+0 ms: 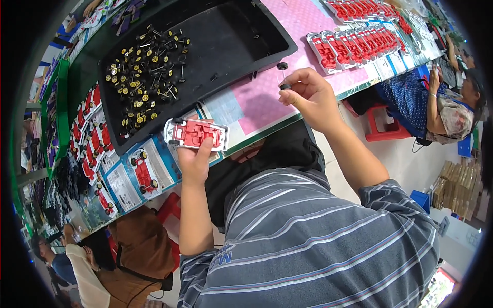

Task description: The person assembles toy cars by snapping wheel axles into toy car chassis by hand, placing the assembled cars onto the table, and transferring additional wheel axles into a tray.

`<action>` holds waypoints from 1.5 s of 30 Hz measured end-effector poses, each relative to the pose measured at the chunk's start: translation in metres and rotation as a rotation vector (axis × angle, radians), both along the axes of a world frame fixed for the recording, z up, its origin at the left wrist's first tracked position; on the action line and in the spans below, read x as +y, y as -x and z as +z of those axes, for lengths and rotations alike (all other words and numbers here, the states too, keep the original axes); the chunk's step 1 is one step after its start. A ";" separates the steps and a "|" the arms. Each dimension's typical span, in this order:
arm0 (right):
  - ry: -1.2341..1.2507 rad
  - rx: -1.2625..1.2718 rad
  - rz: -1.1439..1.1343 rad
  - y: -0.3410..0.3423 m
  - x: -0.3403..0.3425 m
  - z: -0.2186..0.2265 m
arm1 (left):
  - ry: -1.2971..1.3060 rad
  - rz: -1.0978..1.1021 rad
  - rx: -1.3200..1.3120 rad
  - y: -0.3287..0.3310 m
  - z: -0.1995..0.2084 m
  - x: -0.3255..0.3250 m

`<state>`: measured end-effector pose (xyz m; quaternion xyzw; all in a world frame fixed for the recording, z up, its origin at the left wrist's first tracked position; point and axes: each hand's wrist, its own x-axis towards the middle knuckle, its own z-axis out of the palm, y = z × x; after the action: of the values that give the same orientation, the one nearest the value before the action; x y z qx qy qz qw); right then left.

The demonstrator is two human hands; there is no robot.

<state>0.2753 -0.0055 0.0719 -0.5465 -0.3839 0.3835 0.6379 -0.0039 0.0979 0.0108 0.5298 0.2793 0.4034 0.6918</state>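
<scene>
My left hand (195, 163) is closed around a toy car body (193, 132), white with a red inside, held underside up over the table's near edge. Black wheels show at the car body's left end; none show at its right end. To the right and a little higher, my right hand (310, 100) pinches a wheel axle (282, 66) by its lower wheel between thumb and fingers. The axle is a thin metal rod with a black wheel at each end, standing nearly upright and apart from the car body.
A large black tray (226, 87) holds a heap of axles with black and yellow wheels (146, 77). Rows of red-and-white car bodies (354, 49) lie at the far right. Wheeled cars (144, 172) lie at the left. People sit on both sides, one near a red stool (385, 126).
</scene>
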 end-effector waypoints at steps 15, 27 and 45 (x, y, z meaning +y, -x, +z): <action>-0.171 -0.483 0.257 0.057 0.022 0.001 | -0.009 0.026 0.013 -0.002 0.005 -0.003; -0.021 -0.721 0.268 0.114 0.037 -0.006 | -0.080 0.079 0.044 -0.002 0.006 -0.004; 0.030 -1.137 -0.034 0.036 0.045 -0.047 | -0.050 0.449 0.001 0.113 0.069 -0.018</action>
<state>0.2395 0.0395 0.0244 -0.6821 -0.6525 0.0240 0.3292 -0.1166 0.0801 0.0796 0.4714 0.3806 0.5537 0.5712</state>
